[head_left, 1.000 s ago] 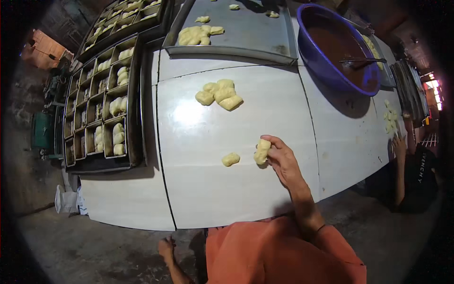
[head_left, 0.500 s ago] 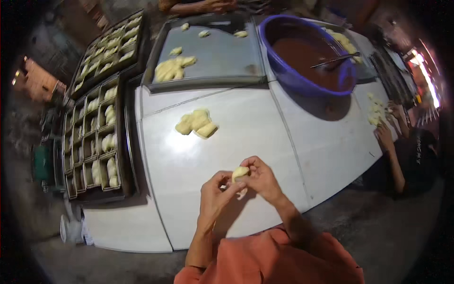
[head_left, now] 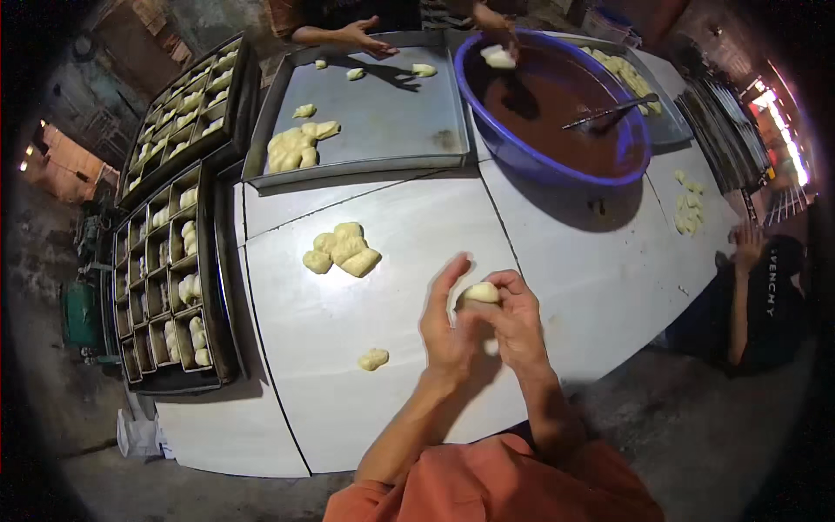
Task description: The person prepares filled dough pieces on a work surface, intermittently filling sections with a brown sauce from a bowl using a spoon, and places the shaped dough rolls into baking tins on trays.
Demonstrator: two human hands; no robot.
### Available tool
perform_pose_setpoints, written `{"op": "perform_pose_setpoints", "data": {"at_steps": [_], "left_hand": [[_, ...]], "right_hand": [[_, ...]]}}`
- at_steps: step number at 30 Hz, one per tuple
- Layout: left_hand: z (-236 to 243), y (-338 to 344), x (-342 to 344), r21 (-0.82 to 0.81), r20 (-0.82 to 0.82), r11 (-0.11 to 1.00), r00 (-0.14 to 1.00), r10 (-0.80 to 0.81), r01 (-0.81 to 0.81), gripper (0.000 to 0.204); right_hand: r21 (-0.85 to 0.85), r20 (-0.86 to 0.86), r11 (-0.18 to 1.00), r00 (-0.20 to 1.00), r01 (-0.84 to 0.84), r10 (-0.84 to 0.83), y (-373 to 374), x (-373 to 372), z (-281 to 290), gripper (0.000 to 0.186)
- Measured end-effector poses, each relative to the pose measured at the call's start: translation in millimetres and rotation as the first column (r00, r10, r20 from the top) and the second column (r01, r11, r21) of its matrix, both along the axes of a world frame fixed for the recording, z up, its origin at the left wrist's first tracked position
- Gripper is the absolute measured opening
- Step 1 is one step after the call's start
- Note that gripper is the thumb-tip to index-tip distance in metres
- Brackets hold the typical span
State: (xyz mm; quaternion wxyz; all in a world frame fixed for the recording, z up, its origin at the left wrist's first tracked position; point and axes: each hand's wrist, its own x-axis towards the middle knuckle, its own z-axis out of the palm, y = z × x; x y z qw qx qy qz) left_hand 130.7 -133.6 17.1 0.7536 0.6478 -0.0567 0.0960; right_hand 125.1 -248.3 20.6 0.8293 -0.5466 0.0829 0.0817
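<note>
A small lump of pale dough [head_left: 480,293] rests between the thumb and curled fingers of my right hand [head_left: 520,329]. Close on its left is my left hand [head_left: 444,335], fingers stretched upward and apart from the lump, its thumb partly hidden near the right hand. A scrap of something pale shows beneath the right palm, too hidden to name. On the white table to the left of my hands lies a single dough piece [head_left: 374,359]. Farther off sits a cluster of dough pieces [head_left: 342,250].
Beyond stands a metal tray [head_left: 365,163] holding dough, with another person's hand [head_left: 370,36] above it. A purple basin [head_left: 557,170] of brown filling has a utensil in it; a co-worker's hand holds something pale over it. Left are divided baking tins [head_left: 178,287]. Another person works at right.
My left hand has opened and drawn away from the dough, which stays in my right hand. A separate dough piece now lies on the table. Other people's hands have reached over the tray and basin.
</note>
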Motion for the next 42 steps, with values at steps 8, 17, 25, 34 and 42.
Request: {"op": "perform_pose_setpoints", "data": {"at_steps": [8,17,25,34,42], "left_hand": [[-32.5,-52.6,22.0,-0.359,0.106,0.925,0.990,-0.095,0.128,0.089],[-15.8,16.1,14.6,-0.033,-0.397,0.980,0.898,-0.192,0.195,0.031],[-36.4,33.9,-1.6,0.278,-0.226,0.958,0.974,-0.008,0.073,0.016],[-35.4,29.9,-3.7,0.005,-0.368,0.996,0.926,-0.082,0.090,0.014],[10.5,-0.7,42.0,-0.225,-0.410,0.950,0.863,-0.295,0.217,0.034]], "right_hand": [[0.338,-0.064,0.941,0.998,0.017,0.005,-19.5,31.4,19.6,0.031],[-0.659,0.248,0.728,0.968,0.189,-0.027,-139.6,199.2,81.2,0.022],[-0.934,-0.352,-0.133,0.791,-0.331,0.500,-173.7,273.7,16.3,0.030],[-0.956,-0.018,0.268,0.936,-0.119,0.351,-157.2,234.1,64.4,0.026],[-0.155,0.204,0.986,0.979,0.053,-0.021,-94.0,165.8,55.2,0.017]]}}
